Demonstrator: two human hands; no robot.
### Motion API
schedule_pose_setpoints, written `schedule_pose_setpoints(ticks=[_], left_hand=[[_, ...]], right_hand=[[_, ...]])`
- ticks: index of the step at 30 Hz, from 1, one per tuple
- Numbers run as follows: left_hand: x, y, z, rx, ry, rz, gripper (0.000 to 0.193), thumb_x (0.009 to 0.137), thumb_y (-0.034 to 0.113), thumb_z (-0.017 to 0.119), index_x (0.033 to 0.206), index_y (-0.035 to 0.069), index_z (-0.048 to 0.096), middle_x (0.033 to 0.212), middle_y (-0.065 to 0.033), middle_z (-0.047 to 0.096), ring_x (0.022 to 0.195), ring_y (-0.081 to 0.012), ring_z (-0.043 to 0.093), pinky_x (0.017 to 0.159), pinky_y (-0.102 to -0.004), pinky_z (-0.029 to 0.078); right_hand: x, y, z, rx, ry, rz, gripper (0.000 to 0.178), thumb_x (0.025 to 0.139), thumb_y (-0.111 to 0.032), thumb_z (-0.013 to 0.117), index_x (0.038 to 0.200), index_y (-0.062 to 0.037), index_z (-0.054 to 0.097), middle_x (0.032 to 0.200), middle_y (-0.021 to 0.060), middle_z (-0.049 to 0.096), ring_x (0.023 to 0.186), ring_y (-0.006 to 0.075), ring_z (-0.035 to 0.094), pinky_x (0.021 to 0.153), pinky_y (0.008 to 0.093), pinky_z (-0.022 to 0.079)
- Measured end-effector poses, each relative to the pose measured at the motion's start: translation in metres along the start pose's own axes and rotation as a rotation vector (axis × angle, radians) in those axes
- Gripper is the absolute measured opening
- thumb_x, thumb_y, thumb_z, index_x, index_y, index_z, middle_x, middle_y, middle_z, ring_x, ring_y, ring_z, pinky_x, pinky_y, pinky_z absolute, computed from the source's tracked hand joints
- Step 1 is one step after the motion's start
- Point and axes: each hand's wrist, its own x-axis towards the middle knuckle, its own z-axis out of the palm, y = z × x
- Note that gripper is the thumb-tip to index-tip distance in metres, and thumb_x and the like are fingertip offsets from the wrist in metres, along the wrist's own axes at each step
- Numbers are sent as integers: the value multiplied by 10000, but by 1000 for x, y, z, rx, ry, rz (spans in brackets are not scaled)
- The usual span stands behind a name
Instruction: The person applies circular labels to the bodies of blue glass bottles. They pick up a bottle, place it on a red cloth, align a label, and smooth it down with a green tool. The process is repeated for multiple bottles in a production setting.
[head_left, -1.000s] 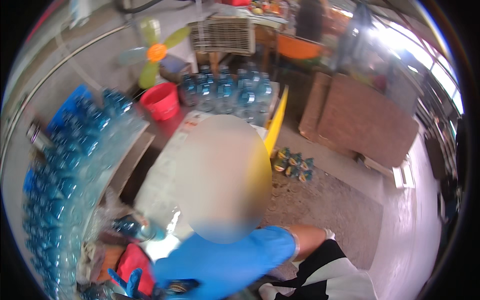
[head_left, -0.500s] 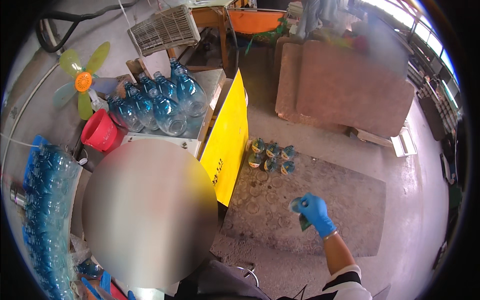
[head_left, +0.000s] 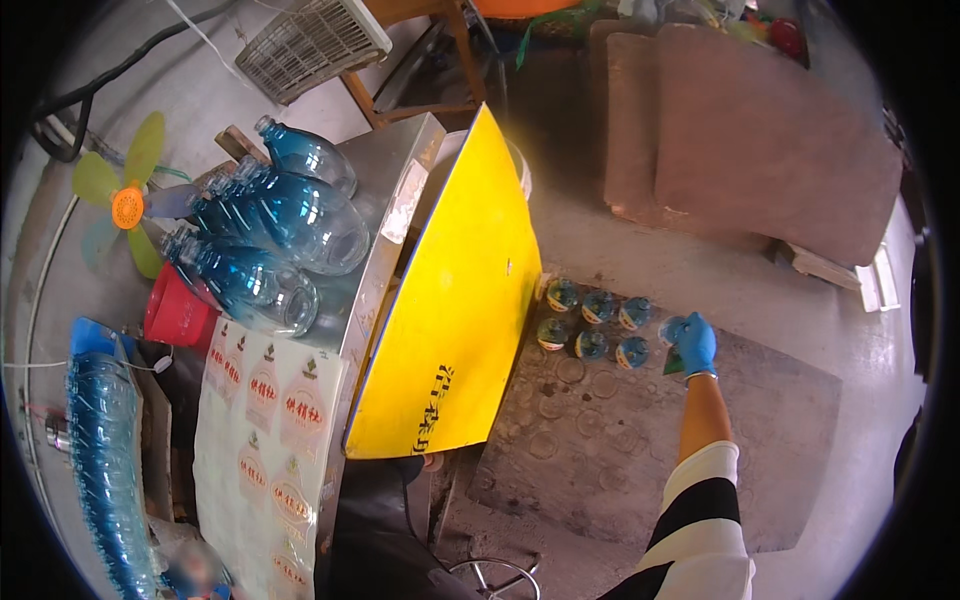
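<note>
My right hand (head_left: 695, 345), in a blue glove, reaches out over a worn brown board (head_left: 540, 465) on the floor. Its fingers are closed around a bluish clear bottle (head_left: 671, 328) with a green patch on its label. The hand hides much of that bottle, and I cannot tell whether its base touches the board. Just left of it, several labelled blue bottles (head_left: 591, 345) stand upright in two rows, close together. My left hand does not show.
A yellow panel (head_left: 450, 300) rises left of the board. Beyond it, large blue bottles (head_left: 310, 225) crowd a metal-topped table above a sheet of printed labels (head_left: 265, 400). Also around are a red bucket (head_left: 180, 310), a fan (head_left: 127, 208), stacked bottles (head_left: 105, 450) and brown boards (head_left: 770, 150).
My right hand has carried the bottle forward and right, to beside the standing bottles. The view has shifted, and the blurred round patch over the label sheet is gone.
</note>
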Motion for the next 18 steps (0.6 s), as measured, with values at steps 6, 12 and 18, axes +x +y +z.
schedule_pose_setpoints(ticks=[6, 12, 18], left_hand=[[8, 9, -19, -16, -38, 106, 586, 810, 260, 547, 1326, 34, 389, 1321, -176, 446, 1186, -350, 444, 1065, -512, 211], [3, -5, -12, 13, -115, 111, 592, 807, 272, 562, 1326, 42, 393, 1319, -164, 454, 1179, -343, 453, 1060, -512, 223], [-18, -39, 47, -125, 53, 194, 562, 794, 283, 583, 1290, 64, 434, 1282, -140, 483, 1151, -325, 474, 1037, -507, 262]], right_hand=[[28, 11, 42, -19, -5, 58, 167, 740, -187, 596, 786, -27, 588, 804, 226, 611, 759, 410, 587, 631, 440, 461], [35, 24, 33, 8, -149, 86, 220, 746, -224, 616, 847, -28, 617, 839, 223, 619, 802, 405, 590, 675, 415, 473], [6, 47, -28, 300, 28, -34, 277, 796, -272, 597, 856, -4, 629, 828, 173, 635, 804, 310, 614, 721, 370, 466]])
